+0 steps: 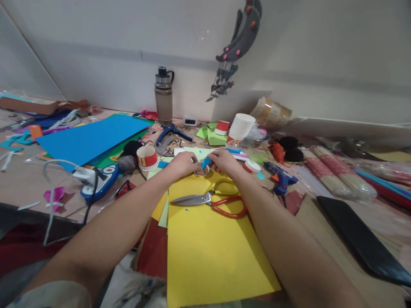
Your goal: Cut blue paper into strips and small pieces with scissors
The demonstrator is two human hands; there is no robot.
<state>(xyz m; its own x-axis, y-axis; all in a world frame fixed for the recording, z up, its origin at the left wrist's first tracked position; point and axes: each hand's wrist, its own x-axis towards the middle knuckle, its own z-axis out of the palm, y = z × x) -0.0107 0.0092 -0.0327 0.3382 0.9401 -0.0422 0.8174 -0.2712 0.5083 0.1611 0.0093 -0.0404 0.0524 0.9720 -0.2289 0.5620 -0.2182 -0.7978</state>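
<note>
Both hands meet at the far edge of a yellow sheet [212, 252]. Between them sits a small round tape roll or ring [203, 172]. My left hand [183, 164] is closed at its left side, fingertips against it. My right hand [224, 162] pinches a small blue piece [206, 162] just above the ring. Scissors [207, 199] with one yellow and one red handle lie on the yellow sheet, slightly open, blades to the left. A tiny blue scrap [186, 210] rests below the blades.
A red-and-white paper cup [147, 158] stands left of the hands, and a stack of white cups [240, 127] behind. A blue glue gun [281, 177] and black phone-like slab [359, 235] lie right. A bottle [164, 100] stands near the wall; blue sheets [93, 137] lie left.
</note>
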